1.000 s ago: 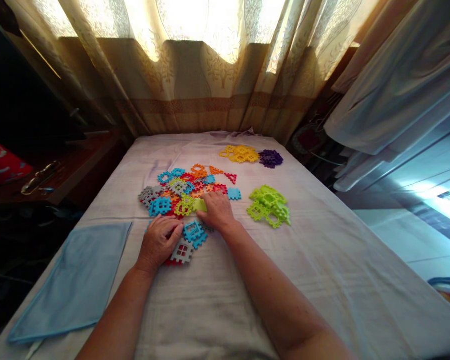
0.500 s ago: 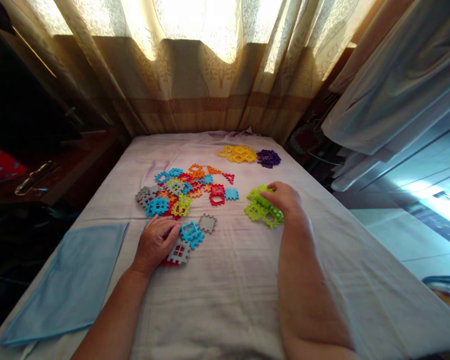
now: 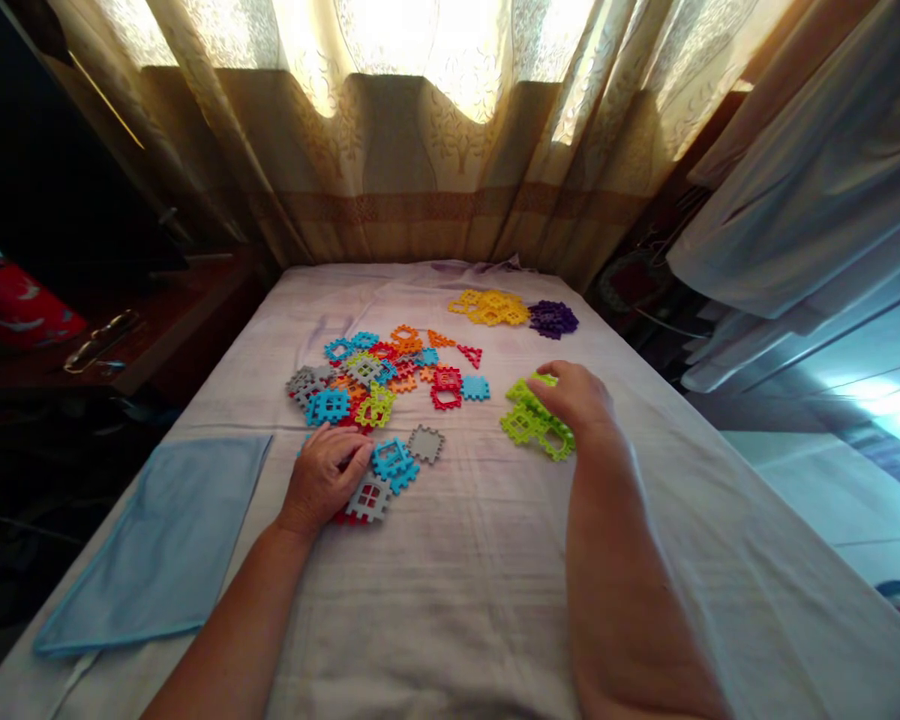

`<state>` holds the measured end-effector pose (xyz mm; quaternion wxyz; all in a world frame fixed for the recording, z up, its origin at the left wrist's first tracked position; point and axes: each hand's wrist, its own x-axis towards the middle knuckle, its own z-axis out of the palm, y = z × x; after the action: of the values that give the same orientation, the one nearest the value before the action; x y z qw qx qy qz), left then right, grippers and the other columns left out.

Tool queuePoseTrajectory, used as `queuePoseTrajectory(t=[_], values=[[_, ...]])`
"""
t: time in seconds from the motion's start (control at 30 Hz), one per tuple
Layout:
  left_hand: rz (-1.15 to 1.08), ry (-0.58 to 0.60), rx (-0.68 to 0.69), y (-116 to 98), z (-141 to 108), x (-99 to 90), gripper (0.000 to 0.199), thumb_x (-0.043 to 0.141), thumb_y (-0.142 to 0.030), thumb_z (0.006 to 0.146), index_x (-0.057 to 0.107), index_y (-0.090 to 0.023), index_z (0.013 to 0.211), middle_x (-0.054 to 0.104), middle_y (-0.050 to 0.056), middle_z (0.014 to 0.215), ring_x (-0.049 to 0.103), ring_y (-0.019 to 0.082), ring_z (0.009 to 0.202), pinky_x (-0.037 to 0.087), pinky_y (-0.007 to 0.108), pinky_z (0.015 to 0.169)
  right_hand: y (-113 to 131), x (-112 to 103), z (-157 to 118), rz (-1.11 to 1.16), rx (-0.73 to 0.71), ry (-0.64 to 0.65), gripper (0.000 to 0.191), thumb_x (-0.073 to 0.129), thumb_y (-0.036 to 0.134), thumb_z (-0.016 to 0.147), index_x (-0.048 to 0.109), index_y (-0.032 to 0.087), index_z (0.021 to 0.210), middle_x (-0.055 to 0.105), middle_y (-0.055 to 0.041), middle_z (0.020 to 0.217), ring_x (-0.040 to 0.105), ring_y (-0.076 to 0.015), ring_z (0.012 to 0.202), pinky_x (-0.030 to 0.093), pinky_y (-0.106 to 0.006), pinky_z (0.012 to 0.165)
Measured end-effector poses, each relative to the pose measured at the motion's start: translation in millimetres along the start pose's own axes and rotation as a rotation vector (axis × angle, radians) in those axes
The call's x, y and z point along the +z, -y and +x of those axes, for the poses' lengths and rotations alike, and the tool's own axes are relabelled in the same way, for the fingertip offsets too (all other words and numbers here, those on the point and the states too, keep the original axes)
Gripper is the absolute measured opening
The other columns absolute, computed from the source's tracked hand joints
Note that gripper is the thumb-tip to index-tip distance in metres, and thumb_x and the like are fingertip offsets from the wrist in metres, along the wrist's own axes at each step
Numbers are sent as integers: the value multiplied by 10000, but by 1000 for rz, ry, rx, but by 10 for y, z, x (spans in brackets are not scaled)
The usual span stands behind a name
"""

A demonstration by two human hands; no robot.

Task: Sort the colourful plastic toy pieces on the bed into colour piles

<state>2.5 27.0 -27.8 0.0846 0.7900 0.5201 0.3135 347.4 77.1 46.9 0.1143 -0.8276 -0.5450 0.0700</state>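
Note:
My right hand (image 3: 579,398) is over a small pile of lime-green interlocking building tiles (image 3: 521,424), right of centre on the bed. Its thumb and fingers are pinched on an upper green tile. My left hand (image 3: 325,478) rests palm down, fingers loosely bent and thumb apart, with nothing visible in it. Beside it lie a grey window tile (image 3: 370,498) over a red one, blue tiles (image 3: 395,462) and a flat grey tile (image 3: 426,443). Beyond my left fingers spreads a mixed heap of tiles (image 3: 375,405) in blue, grey, red, orange and green.
Yellow tiles (image 3: 489,307) and dark purple tiles (image 3: 553,319) lie in separate piles at the back right. A red triangle (image 3: 470,355) and a blue tile (image 3: 475,387) lie right of the heap. A light-blue cloth bag (image 3: 161,545) lies at left; glasses (image 3: 101,340) rest on a side table.
The whole view has shifted slightly, so everything appears a little further right. Both hands keep about the same places relative to the tiles.

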Motion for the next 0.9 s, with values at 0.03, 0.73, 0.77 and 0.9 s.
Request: queuePoseTrajectory(t=[0.03,0.73,0.77,0.9], values=[[-2,-4,-1,0,-1,1,338,464,-426,925,736,-234,867,776,43,937,694,226,947,398,469,1064,108,19,-45,21,-70,-22,355,590,395,856,722,242,1148,700,-110,1192,639,-278,1108,480,-384,933],[-9,-37,7,31,-16,37,296,489,-408,925,735,-249,883,772,36,943,692,236,989,395,487,1081,1583,789,-500,103,-482,178,302,480,376,948,717,289,1114,732,-54,1129,655,-212,1064,484,-321,873],[-8,-34,7,28,-15,34,297,487,-409,926,735,-251,881,773,34,943,692,235,988,394,483,1082,1584,800,-495,112,-476,176,296,488,370,943,717,290,1113,734,-52,1127,657,-211,1061,485,-319,869],[-8,-17,5,19,-7,22,307,484,-424,926,736,-253,881,774,35,947,692,234,984,391,477,1083,1565,848,-497,163,-477,184,308,517,433,927,725,267,1082,741,-74,1104,665,-234,1046,493,-337,856]])
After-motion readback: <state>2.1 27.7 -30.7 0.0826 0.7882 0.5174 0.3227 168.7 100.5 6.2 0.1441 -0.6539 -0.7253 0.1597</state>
